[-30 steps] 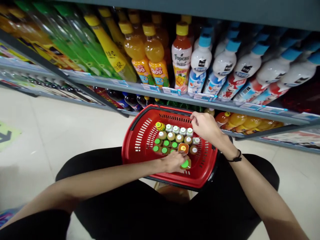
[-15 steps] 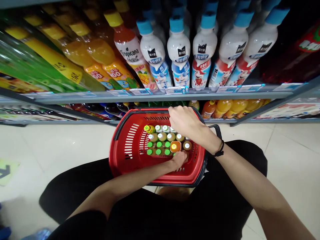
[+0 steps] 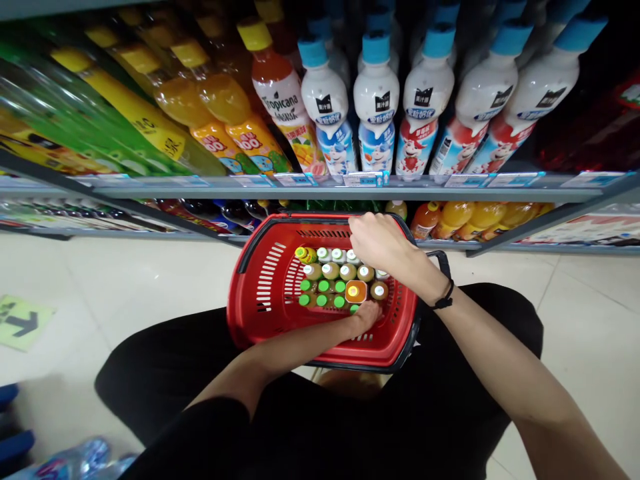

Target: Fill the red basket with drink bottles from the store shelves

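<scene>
Small bottles (image 3: 330, 271), apparently being placed

At four o'clock in the red basket (image 3: 250, 320), the left hand (image 3: 369, 317) reaches beside them, fingers hidden, hold unclear. The right hand (image 3: 377, 243) curls at the two-o'clock edge, grip unclear. Next seems to call for steadiness.

bottles (image 3: 331, 269) in basket (image 3: 253, 319) before shelf (image 3: 320, 193)
</scene>
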A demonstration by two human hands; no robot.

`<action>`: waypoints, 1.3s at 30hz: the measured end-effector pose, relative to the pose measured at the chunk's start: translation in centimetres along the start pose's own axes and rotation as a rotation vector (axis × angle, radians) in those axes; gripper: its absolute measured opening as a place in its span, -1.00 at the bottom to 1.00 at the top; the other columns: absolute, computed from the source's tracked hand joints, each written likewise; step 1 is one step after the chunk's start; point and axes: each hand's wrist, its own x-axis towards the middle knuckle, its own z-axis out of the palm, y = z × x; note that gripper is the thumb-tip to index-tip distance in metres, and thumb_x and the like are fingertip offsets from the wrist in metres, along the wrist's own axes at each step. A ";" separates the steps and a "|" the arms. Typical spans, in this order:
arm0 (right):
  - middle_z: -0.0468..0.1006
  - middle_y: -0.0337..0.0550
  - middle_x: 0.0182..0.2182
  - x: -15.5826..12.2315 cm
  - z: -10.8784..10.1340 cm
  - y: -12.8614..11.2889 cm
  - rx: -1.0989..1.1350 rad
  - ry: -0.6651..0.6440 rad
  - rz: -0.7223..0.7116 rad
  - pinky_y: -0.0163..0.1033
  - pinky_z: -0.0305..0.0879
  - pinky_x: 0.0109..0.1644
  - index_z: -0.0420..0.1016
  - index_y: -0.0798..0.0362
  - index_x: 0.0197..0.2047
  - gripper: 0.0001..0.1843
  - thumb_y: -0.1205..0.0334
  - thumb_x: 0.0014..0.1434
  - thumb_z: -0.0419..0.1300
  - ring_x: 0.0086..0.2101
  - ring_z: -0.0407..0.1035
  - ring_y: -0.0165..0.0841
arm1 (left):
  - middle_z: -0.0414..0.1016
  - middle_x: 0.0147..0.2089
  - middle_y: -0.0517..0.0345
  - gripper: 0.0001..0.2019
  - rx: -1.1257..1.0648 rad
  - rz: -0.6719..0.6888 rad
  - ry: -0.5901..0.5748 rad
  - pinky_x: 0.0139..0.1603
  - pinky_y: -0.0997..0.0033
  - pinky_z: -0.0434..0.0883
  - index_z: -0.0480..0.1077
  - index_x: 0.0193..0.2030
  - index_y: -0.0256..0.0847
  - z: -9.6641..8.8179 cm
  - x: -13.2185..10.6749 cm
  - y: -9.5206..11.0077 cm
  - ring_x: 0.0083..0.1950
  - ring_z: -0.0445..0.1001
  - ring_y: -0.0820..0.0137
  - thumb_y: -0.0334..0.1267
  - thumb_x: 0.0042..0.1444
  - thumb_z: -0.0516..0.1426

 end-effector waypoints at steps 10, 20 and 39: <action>0.71 0.29 -0.14 0.0 0.5 -0.1 -0.122 -0.063 -0.044 -0.08 0.44 -0.01 0.60 0.26 -0.02 -0.61 0.37 0.46 -0.06 -0.05 0.65 0.00 | 0.60 -0.36 0.11 -0.80 -0.144 -0.003 -0.290 -0.27 0.26 0.58 0.56 -0.31 -0.18 -8.4 -8.6 -2.5 -0.29 0.62 0.26 -0.22 0.35 0.19; 0.69 0.27 0.04 2.2 10.6 2.8 -0.002 -0.330 0.003 -0.02 0.39 0.14 0.69 0.13 0.04 -0.59 0.25 0.44 0.01 0.10 0.58 0.05 | 0.54 -0.47 0.21 -0.81 -0.736 0.295 0.789 -0.47 0.56 0.30 0.55 -0.17 -0.26 -30.9 -28.2 -6.5 -0.54 0.33 0.54 -0.29 0.31 0.09; 0.71 0.21 0.04 3.2 13.6 4.6 0.018 -0.192 0.013 -0.03 0.42 0.23 0.73 0.11 0.01 -0.56 0.35 0.35 0.01 0.11 0.59 0.03 | 0.43 0.40 -0.31 -0.37 0.553 -0.143 1.518 0.52 -0.07 0.18 0.32 0.43 -0.41 -62.0 -30.0 -11.5 0.48 0.28 -0.09 -0.10 0.32 0.19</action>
